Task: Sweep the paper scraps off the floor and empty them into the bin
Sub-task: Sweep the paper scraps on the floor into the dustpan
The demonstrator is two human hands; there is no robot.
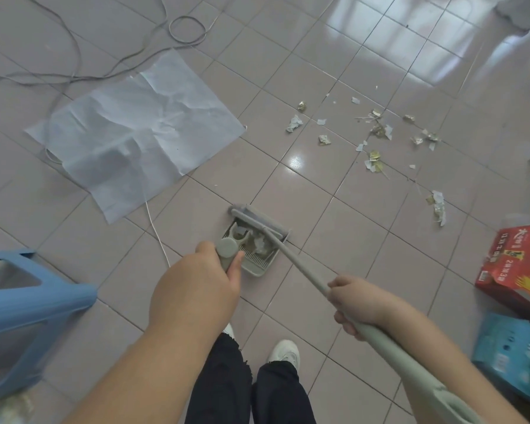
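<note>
My left hand (pixel 196 289) grips the upright handle of a grey-green dustpan (pixel 259 264) that stands on the tiled floor in front of my feet. Several paper scraps lie inside the pan. My right hand (pixel 354 304) grips the long pale handle of the broom (pixel 300 267), and the broom head (pixel 259 220) rests at the pan's open mouth. Many more paper scraps (pixel 377 130), white and gold, lie scattered on the tiles to the upper right. A blue bin (pixel 28 313) stands at the lower left.
A large creased white sheet (pixel 135 127) lies on the floor at the left, with cables (pixel 74 50) looping behind it and a white cord (pixel 156 231) running under it. A red box (pixel 514 267) and a blue package (pixel 514 353) sit at the right edge.
</note>
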